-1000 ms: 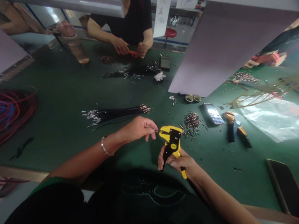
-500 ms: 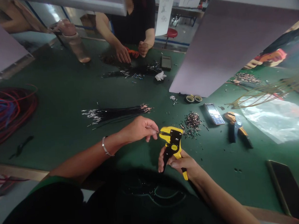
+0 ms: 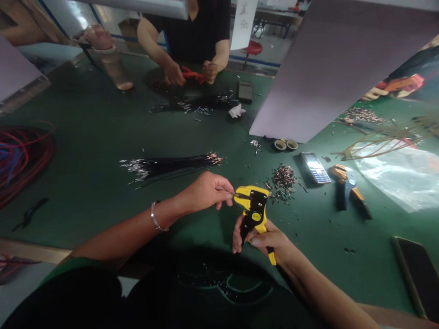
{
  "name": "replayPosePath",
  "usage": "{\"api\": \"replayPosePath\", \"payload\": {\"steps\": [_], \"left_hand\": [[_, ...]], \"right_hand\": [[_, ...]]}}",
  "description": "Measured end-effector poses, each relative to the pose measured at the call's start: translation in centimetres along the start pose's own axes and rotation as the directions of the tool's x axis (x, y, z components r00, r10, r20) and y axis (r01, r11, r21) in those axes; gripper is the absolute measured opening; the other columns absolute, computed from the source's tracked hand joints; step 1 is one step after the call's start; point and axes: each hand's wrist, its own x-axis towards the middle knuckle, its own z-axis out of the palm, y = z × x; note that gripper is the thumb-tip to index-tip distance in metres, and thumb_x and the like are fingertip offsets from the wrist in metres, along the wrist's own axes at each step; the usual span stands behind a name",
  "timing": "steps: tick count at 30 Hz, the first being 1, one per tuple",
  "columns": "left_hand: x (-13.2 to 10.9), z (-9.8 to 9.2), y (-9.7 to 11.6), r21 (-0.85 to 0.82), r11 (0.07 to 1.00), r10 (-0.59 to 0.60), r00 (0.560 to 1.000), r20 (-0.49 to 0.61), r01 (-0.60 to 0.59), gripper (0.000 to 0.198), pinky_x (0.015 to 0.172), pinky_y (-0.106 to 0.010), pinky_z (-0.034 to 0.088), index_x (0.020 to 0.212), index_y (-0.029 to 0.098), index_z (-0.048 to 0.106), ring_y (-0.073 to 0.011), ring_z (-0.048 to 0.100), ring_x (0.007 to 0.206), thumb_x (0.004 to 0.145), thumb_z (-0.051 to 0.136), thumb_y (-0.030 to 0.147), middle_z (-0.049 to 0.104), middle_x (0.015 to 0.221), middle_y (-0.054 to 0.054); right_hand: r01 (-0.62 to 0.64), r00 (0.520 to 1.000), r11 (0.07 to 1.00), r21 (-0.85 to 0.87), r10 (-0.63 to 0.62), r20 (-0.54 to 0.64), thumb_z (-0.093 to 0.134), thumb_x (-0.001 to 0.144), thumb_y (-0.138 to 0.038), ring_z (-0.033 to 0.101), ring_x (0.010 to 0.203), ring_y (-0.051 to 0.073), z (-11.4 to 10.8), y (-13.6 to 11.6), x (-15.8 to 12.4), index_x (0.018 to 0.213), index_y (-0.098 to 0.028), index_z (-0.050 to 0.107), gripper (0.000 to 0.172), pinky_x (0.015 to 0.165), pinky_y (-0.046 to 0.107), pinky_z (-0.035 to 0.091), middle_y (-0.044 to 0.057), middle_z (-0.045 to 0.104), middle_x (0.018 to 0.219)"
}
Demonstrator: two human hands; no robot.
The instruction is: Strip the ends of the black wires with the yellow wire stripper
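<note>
Right hand [image 3: 264, 240] was wrapped around the handles of the yellow hand tool [image 3: 253, 208], fingers curled over the near ends, thumb on top. Grip looked firm.

Left hand [image 3: 205, 190] was closed in a pinch, thumb and forefinger tips [image 3: 228, 195] meeting on a thin strand [image 3: 233, 195] right at the tool's head. The strand was too small to tell its kind. A bracelet [image 3: 155, 217] sat on that wrist.

Key relation: the tool's long axis ran from the right hand away from the body, tilting a little leftward, head at the far end. The left hand lay directly to the left of that head, pinch touching it, so the strand met the tool from the side, roughly crosswise to the handles. The left hand was the nearer one to the head; the right held only the handle end.

Outward: a bundle of black wires [image 3: 171, 164] lay just beyond the left hand, lengthwise left to right. A pile of small metal pieces [image 3: 282, 176] lay near the tool's head, beyond and to the right. Further right were a phone [image 3: 315, 167] and a second pair of pliers [image 3: 348, 193]. Well left of the left arm was a coil of red and blue cable [image 3: 9, 161]. Far across the green table [image 3: 85, 127], a co-worker's hands [image 3: 190, 73] were busy with something red.
</note>
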Motion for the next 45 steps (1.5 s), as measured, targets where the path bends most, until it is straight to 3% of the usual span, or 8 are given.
{"api": "replayPosePath", "payload": {"steps": [45], "left_hand": [[-0.23,0.34,0.39,0.018,1.0,-0.022,1.0,-0.003,0.022,0.012,0.05,-0.02,0.043,0.075,0.011,0.068,-0.006,0.053,0.048,0.071,0.057,0.01,0.07,0.067,-0.003]], "right_hand": [[0.036,0.999,0.999,-0.036,-0.036,0.011,0.078,0.073,-0.026,0.057,0.059,0.016,-0.24,0.76,-0.01,0.089,-0.014,0.063,0.026,0.061,0.037,0.051,0.001,0.06,0.069]]}}
